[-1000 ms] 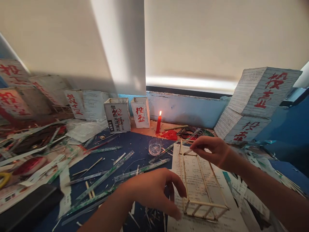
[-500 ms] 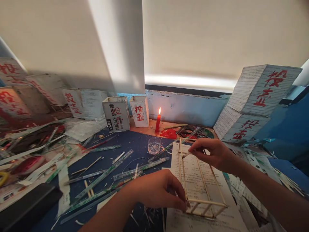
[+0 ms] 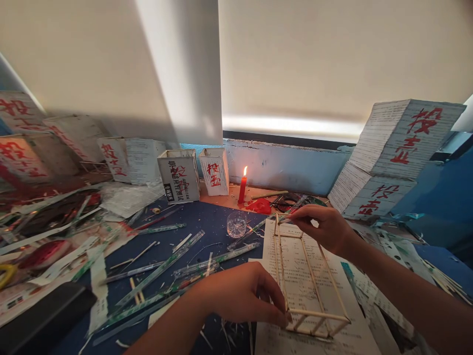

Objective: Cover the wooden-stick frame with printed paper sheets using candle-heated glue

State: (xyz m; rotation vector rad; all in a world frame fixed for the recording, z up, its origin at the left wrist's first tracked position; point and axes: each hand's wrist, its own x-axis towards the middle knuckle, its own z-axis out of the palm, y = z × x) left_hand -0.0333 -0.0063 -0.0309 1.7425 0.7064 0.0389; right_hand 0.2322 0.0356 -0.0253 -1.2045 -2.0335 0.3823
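Observation:
A box-shaped frame of thin wooden sticks (image 3: 318,314) lies lengthwise on a printed sheet of paper (image 3: 354,340). My left hand (image 3: 246,292) pinches its near left corner between thumb and fingers. Over the frame's far end, the fingers of my right hand (image 3: 323,228) close on a short pale stick (image 3: 284,220). Its tip points left, at the far left upright; whether the two touch I cannot tell.
A lit red candle (image 3: 242,190) burns behind the frame, beside red wax (image 3: 261,206). A round clear dish (image 3: 236,225) stands nearby. Glue sticks (image 3: 162,268) and scraps litter the left. Paper-covered boxes (image 3: 179,176) line the back, with two stacked boxes (image 3: 382,148) at right.
My right hand has moved the short stick away from me, up to the frame's far left corner. The left hand keeps its grip on the near corner.

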